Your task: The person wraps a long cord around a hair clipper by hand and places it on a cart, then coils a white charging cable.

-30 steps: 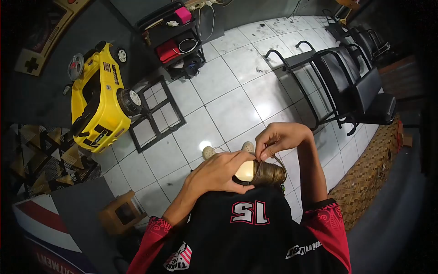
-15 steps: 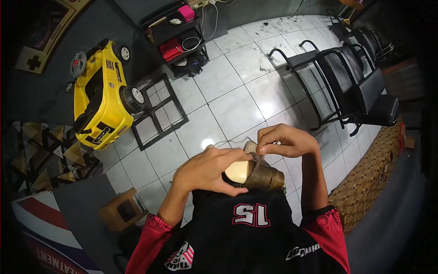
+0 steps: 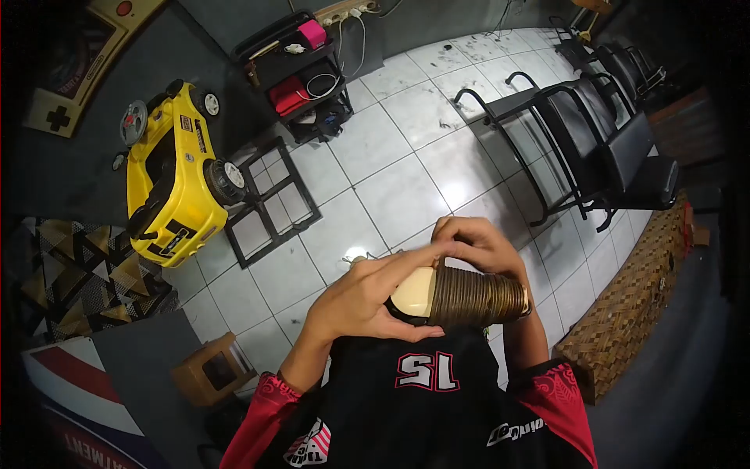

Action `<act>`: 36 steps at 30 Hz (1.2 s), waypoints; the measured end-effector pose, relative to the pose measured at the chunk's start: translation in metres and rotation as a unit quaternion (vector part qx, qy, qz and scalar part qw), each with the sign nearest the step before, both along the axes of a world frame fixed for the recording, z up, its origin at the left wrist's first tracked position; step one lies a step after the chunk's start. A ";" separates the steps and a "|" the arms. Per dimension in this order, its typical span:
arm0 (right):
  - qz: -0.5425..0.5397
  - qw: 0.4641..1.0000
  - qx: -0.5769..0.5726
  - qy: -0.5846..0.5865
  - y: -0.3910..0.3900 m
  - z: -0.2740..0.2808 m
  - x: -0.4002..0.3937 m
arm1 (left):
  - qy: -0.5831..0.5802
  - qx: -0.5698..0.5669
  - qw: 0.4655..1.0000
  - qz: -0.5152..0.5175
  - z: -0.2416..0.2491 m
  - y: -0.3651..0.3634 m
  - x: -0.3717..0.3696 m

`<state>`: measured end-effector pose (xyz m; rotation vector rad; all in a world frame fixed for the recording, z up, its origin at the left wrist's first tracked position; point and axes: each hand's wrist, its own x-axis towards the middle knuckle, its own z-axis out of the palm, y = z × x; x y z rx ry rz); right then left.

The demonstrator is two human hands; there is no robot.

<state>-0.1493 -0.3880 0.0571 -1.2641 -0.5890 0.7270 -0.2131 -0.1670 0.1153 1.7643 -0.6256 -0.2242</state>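
Close to my chest is a cream-coloured, rounded core [image 3: 412, 294] wound with many turns of brown cord or bands [image 3: 478, 298]. I cannot make out its exact kind. My left hand [image 3: 351, 301] grips the cream end, thumb underneath and fingers over the top. Above the windings, my right hand [image 3: 478, 244] has its fingers curled and pinched near my left fingertips. Whatever lies in that pinch is mostly hidden. The wound end points right, toward my right forearm.
A yellow toy car [image 3: 176, 176] and a black frame [image 3: 273, 199] are on the left. Behind them stands a black shelf cart [image 3: 301, 82]. Black metal chairs [image 3: 578, 141] occupy the right, near a woven panel [image 3: 625, 305]. A cardboard box [image 3: 205, 367] sits lower left.
The wound object has turned and shifted right, showing more of its windings. My right hand has curled in closer behind it, and the strip stretched to it before no longer shows clearly.
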 end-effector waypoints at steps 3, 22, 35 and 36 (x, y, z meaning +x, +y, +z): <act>-0.109 0.972 -0.057 -0.199 0.006 -0.011 -0.012 | -0.074 0.009 0.996 0.055 -0.002 -0.004 -0.001; -0.407 0.849 -0.235 -0.242 0.011 -0.048 -0.056 | 0.193 -0.244 0.923 0.226 -0.044 0.035 0.014; -0.136 0.957 -0.160 -0.199 0.007 0.074 -0.042 | 0.280 -0.351 0.856 0.255 -0.060 0.012 0.015; -0.137 0.957 -0.162 -0.198 0.011 0.073 -0.043 | 0.281 -0.352 0.856 0.254 -0.056 0.009 0.015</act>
